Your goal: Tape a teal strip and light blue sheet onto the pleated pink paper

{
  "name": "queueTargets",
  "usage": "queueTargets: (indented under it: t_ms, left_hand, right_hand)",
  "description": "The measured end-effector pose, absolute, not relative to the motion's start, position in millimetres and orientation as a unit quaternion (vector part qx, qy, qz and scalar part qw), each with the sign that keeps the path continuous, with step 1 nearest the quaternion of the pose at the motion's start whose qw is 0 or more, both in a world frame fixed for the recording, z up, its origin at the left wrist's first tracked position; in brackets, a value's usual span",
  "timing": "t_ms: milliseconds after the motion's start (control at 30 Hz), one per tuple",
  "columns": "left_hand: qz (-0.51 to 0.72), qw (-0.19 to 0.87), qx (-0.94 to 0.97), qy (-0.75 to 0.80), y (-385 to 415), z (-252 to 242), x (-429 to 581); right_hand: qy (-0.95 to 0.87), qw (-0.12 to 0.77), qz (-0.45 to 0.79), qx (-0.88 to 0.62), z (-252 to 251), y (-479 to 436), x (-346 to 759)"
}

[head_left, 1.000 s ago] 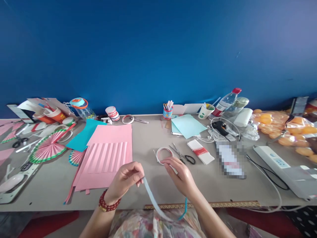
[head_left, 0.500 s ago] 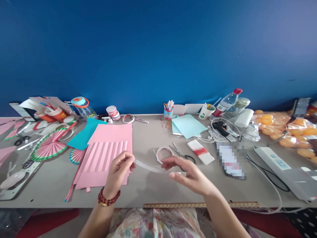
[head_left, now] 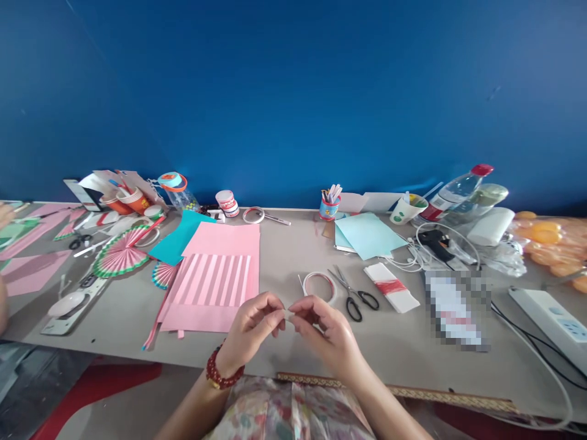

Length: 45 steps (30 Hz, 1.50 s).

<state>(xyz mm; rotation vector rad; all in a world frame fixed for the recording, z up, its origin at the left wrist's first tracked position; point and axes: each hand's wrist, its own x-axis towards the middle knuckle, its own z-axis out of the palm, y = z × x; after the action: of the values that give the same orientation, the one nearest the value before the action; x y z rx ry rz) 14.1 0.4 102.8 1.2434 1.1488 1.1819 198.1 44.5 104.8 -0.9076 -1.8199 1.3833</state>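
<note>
My left hand (head_left: 257, 327), with a red beaded bracelet at its wrist, is closed in a pinch. My right hand (head_left: 328, 336) pinches too, its fingertips almost meeting the left ones. Between them shows a short bit of a whitish, tape-like strip (head_left: 288, 314); the fingers hide the rest. Just beyond the right hand lie a roll of white tape (head_left: 318, 287) and scissors (head_left: 352, 293) with black handles, blades apart. Left of the hands is pink paper (head_left: 202, 318) bearing several pale strips in a row.
A card wound with red thread (head_left: 392, 287), a pixelated phone-like object (head_left: 454, 308) and a power strip (head_left: 550, 315) lie to the right. Further back stand a pen cup (head_left: 330, 209) and a bottle (head_left: 458, 192). Paper fans (head_left: 121, 250) are at left; another person's arm (head_left: 3, 299) enters there.
My right hand has moved in to meet the left, and the strip that hung stretched between them is now mostly hidden at the fingertips. The view has shifted slightly.
</note>
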Motion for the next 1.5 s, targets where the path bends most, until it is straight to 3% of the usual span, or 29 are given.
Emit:
queueTargets:
  t_ms: [533, 933, 1500]
  left_hand:
    - [0.488, 0.595, 0.483, 0.419, 5, 94, 31]
    - [0.485, 0.584, 0.507, 0.409, 6, 95, 32]
    - [0.477, 0.605, 0.503, 0.392, 9, 91, 42]
  right_hand:
    - [-0.707, 0.371, 0.509, -0.321, 103, 41, 214]
    - [-0.757, 0.400, 0.420, -0.301, 103, 44, 216]
    - [-0.770, 0.408, 0.397, -0.288, 109, 40, 226]
